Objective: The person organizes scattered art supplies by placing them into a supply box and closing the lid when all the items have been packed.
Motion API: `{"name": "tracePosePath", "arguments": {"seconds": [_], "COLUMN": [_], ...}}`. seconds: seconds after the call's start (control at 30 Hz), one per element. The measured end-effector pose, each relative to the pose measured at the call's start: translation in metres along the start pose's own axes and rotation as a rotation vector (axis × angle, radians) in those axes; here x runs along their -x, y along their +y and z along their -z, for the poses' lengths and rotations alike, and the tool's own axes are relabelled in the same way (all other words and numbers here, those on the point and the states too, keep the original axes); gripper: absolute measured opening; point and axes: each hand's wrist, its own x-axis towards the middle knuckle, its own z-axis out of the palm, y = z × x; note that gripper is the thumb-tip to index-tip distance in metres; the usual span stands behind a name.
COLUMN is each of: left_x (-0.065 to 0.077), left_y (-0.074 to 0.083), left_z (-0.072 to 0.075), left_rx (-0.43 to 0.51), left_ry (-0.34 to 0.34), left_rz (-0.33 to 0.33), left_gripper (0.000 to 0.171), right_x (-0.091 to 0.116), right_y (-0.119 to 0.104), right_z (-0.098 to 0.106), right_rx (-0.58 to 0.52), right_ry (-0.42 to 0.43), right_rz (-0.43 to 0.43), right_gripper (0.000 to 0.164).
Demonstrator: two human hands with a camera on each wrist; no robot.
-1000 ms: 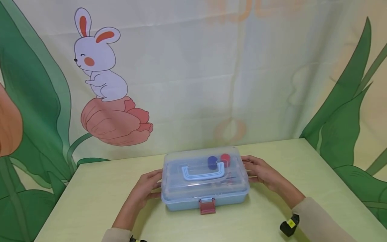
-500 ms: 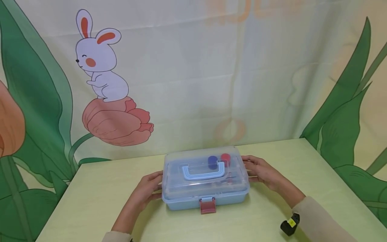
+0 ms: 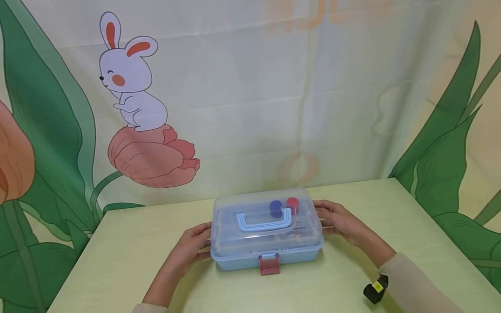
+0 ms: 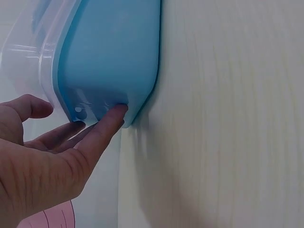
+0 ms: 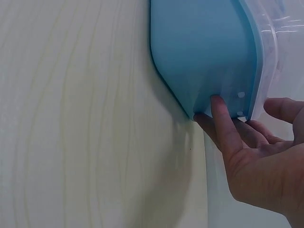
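A storage box (image 3: 231,263) with a light blue base stands on the table between my two hands. Its clear lid (image 3: 250,245) is down and carries a light blue folding handle (image 3: 265,226); a dark pink latch (image 3: 269,264) sits at the front. Through the lid show a blue round piece (image 3: 275,208) and a red round piece (image 3: 292,205). My left hand (image 3: 189,248) touches the box's left end with extended fingers (image 4: 102,128), thumb apart near the lid rim. At the right end, my right hand (image 3: 342,224) mirrors this, its fingers (image 5: 225,121) against the blue wall.
The pale yellow-green table (image 3: 129,252) ends at the back against a printed cloth (image 3: 242,108) with a rabbit and flowers. A black device with a yellow mark (image 3: 376,290) sits at the right sleeve (image 3: 411,282).
The head view has shifted very slightly. Both hands stay at the ends of the box, and the box shows no clear movement on the table.
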Motion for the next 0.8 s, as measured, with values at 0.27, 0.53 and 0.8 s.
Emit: {"name": "tracePosePath", "arguments": {"seconds": [0.27,0.53,0.8], "left_x": [0.008,0.017,0.016], "left_y": [0.001,-0.001,-0.003], "left_z": [0.000,0.002,0.003], "left_rx": [0.017,0.013,0.018], "left_ry": [-0.018,-0.057,-0.047], "left_rz": [0.000,-0.015,-0.021], "left_gripper": [0.048,0.048,0.043], "right_x": [-0.001,-0.001,0.000], "right_y": [0.001,0.001,0.001], "right_z": [0.001,0.001,0.001], "right_rx": [0.004,-0.001,0.003], "right_ry": [-0.017,-0.025,-0.019], "right_rz": [0.016,0.024,0.026], "right_gripper": [0.056,0.055,0.056]}}
